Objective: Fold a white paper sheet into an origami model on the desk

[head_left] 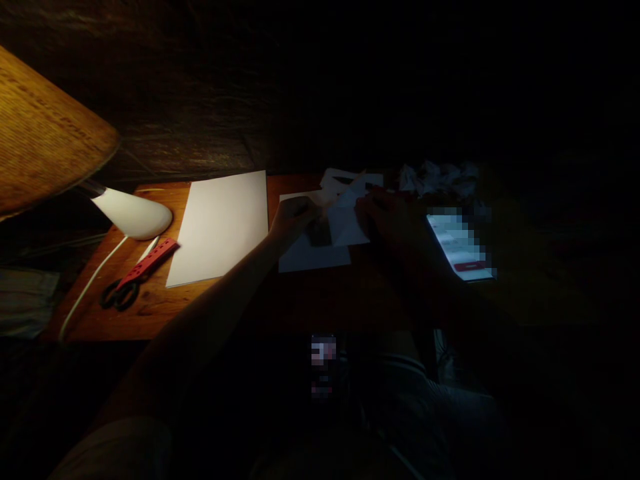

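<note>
A small folded piece of white paper point(347, 225) is held up over the table, its top rising to a point. My right hand point(383, 210) pinches its right edge with closed fingers. At its left edge are the curled fingers of my left hand point(299, 212), also closed on the paper, though dim light blurs the exact contact. Beneath both hands lies a flat white sheet point(315, 260), partly in shadow. Behind the folded paper are white cut paper pieces point(330, 179).
A larger white sheet point(223, 227) lies to the left, beside red-and-black scissors point(150, 263). A lamp point(135, 213) with a woven shade stands at the far left, its cord trailing forward. Crumpled paper point(435, 179) sits at the back right, near a lit phone point(457, 247).
</note>
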`<state>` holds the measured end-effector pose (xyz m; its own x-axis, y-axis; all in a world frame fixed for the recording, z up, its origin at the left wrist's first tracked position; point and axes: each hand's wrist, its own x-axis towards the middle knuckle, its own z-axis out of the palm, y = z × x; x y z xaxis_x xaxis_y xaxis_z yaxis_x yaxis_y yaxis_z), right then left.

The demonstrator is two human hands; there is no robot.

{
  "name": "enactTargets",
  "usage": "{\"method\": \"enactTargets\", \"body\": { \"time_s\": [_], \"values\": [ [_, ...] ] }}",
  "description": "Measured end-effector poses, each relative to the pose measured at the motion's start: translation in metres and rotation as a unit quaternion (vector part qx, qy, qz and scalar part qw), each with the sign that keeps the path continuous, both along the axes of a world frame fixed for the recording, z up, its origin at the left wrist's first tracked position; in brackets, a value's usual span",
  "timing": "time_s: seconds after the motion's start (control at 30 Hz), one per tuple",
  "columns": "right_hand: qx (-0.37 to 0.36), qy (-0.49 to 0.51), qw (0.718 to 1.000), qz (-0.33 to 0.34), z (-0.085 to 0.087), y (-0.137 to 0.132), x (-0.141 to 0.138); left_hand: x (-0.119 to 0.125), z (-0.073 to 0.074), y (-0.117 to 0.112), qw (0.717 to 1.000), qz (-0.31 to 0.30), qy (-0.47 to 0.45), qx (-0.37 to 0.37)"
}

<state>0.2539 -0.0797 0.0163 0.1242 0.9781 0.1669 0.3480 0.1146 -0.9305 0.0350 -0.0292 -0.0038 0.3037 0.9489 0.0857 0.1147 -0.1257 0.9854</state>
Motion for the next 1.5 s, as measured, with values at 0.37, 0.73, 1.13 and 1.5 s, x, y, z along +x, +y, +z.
{"method": "enactTargets", "body": {
  "time_s": [0.37, 0.73, 1.13, 1.5],
  "values": [
    [-0.036, 0.013, 0.999, 0.038, -0.001, -0.002, -0.009, 0.000, 0.001, -0.004, 0.998, -0.040, 0.006, 0.048],
    [-0.027, -0.035, 0.999, 0.028, 0.008, -0.006, -0.009, 0.000, 0.003, -0.002, 0.998, -0.019, 0.017, 0.060],
    [0.020, -0.046, 0.991, 0.125, -0.018, -0.004, -0.015, 0.001, 0.004, -0.006, 0.997, -0.067, -0.041, 0.020],
    [-0.001, -0.072, 0.978, 0.198, -0.013, -0.011, -0.020, 0.003, 0.006, -0.006, 1.000, -0.018, -0.001, 0.015]
  ]
}}
